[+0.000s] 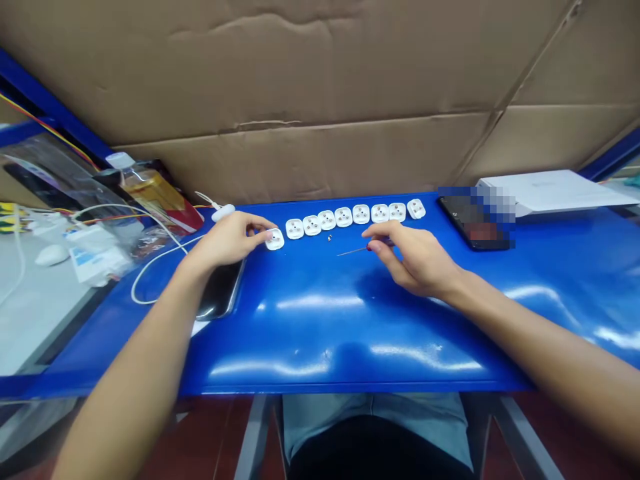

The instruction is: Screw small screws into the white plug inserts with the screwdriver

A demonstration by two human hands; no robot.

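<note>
My left hand (233, 235) reaches to the left end of a row of small white plastic housings, thumb and fingertips closed on the edge of the leftmost housing (275, 240). That housing is rounded-square with small metal parts inside and rests on the blue table. In my right hand (413, 257) is a thin screwdriver (353, 251), its shaft pointing left and a bit of red showing at the fingers; the rest of its handle is hidden. Several similar housings (343, 217) stretch rightward beyond the hands. Tiny metal bits (329, 238), too small to name, lie just in front of the row.
A smartphone (220, 290) lies under my left forearm, beside a white cable (143, 273). A bottle (150, 190) leans at the back left. To the right are a black device (470, 223) and a white box (560, 190). Cardboard (320, 80) walls the back of the blue table (320, 333).
</note>
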